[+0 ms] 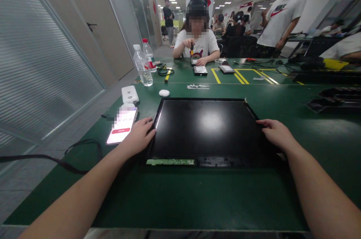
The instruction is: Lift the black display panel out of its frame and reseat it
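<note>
In front of me a black LCD screen panel lies face up on the green table. A green circuit board strip runs along the left part of its near edge. My left hand grips the panel's left side, the thumb and fingers at the frame. On the opposite side my right hand holds the right edge, its fingertips on the frame and the lower fingers partly hidden. Beside my left hand lies a lit phone.
Behind the phone stand a white power bank, a white earbud case and two bottles. Across the table a person works with a screwdriver on hard drives. Dark frame parts lie at right; a black cable hangs left.
</note>
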`<state>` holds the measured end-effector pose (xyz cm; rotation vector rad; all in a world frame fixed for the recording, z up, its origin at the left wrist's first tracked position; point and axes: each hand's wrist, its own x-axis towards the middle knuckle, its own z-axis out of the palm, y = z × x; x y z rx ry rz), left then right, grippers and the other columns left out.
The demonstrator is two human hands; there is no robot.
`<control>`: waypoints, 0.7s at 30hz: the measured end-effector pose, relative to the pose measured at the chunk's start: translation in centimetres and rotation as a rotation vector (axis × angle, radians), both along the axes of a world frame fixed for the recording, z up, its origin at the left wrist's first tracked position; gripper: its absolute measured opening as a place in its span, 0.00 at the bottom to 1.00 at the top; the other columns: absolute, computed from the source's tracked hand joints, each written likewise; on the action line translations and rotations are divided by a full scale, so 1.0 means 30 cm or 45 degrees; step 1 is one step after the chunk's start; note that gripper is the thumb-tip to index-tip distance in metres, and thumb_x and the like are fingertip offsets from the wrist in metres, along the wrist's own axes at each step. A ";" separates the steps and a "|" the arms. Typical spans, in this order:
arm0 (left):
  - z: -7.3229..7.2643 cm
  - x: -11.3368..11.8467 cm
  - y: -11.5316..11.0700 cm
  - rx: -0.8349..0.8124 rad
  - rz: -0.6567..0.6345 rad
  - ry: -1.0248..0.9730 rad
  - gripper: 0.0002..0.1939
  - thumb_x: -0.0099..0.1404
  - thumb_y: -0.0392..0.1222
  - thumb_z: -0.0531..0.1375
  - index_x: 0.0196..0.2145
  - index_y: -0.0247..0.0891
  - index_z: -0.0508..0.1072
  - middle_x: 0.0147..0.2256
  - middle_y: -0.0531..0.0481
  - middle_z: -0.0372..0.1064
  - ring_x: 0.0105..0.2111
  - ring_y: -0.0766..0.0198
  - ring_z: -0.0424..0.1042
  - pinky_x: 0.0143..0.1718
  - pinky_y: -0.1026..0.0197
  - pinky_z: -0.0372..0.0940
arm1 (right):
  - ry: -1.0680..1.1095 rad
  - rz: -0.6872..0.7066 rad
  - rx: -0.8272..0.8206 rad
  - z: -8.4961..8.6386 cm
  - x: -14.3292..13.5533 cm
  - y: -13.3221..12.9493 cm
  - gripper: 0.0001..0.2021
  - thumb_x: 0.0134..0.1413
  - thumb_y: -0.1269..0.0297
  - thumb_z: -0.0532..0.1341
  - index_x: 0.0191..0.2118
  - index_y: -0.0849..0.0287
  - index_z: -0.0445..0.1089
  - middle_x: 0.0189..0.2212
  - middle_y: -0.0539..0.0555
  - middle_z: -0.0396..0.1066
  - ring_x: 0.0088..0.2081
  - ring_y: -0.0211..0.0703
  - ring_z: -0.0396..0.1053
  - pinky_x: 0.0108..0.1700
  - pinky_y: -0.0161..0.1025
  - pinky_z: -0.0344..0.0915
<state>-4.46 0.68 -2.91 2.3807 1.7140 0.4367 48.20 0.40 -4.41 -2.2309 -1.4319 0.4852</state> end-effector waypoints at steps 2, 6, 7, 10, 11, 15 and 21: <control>0.000 -0.003 0.004 -0.002 0.011 -0.013 0.23 0.69 0.50 0.54 0.52 0.38 0.81 0.61 0.35 0.73 0.62 0.38 0.70 0.64 0.37 0.63 | 0.021 -0.010 -0.014 0.000 0.000 0.001 0.26 0.44 0.76 0.58 0.50 0.58 0.80 0.38 0.59 0.80 0.40 0.52 0.77 0.44 0.43 0.70; 0.006 -0.004 0.006 -0.053 0.020 -0.125 0.22 0.68 0.49 0.55 0.51 0.39 0.82 0.63 0.38 0.71 0.63 0.40 0.68 0.66 0.38 0.61 | 0.067 -0.012 -0.039 -0.002 0.001 0.000 0.28 0.44 0.76 0.58 0.53 0.59 0.79 0.40 0.60 0.81 0.39 0.52 0.78 0.43 0.43 0.71; 0.010 -0.003 0.005 -0.069 0.015 -0.168 0.22 0.68 0.49 0.55 0.51 0.39 0.82 0.64 0.38 0.70 0.64 0.41 0.68 0.67 0.39 0.60 | 0.068 -0.009 -0.035 -0.003 0.002 0.000 0.28 0.44 0.76 0.58 0.53 0.60 0.79 0.41 0.60 0.81 0.39 0.52 0.78 0.43 0.43 0.71; 0.024 0.001 -0.002 -0.112 0.054 -0.313 0.23 0.68 0.49 0.55 0.52 0.39 0.82 0.67 0.40 0.67 0.66 0.43 0.65 0.69 0.40 0.57 | 0.058 -0.003 -0.030 -0.005 0.006 0.000 0.28 0.43 0.75 0.59 0.53 0.60 0.79 0.42 0.60 0.81 0.38 0.52 0.77 0.42 0.43 0.71; 0.030 0.002 -0.005 -0.121 0.088 -0.371 0.24 0.67 0.50 0.56 0.54 0.39 0.82 0.67 0.40 0.66 0.67 0.42 0.64 0.70 0.40 0.56 | 0.059 -0.002 -0.036 -0.005 0.007 0.001 0.28 0.44 0.75 0.59 0.53 0.60 0.79 0.42 0.60 0.80 0.38 0.51 0.77 0.42 0.43 0.71; 0.060 0.011 -0.022 -0.231 0.290 -0.699 0.27 0.69 0.53 0.58 0.62 0.43 0.77 0.64 0.43 0.71 0.65 0.40 0.68 0.66 0.37 0.62 | 0.042 0.000 -0.045 -0.007 0.013 0.004 0.28 0.44 0.75 0.59 0.53 0.60 0.80 0.42 0.60 0.80 0.39 0.51 0.77 0.43 0.42 0.70; 0.139 0.088 -0.072 -0.654 0.542 -1.365 0.31 0.73 0.45 0.59 0.71 0.47 0.64 0.43 0.45 0.84 0.36 0.50 0.85 0.38 0.49 0.81 | 0.005 -0.005 0.003 -0.015 0.015 0.006 0.27 0.43 0.75 0.59 0.51 0.60 0.81 0.40 0.59 0.80 0.40 0.50 0.77 0.45 0.42 0.70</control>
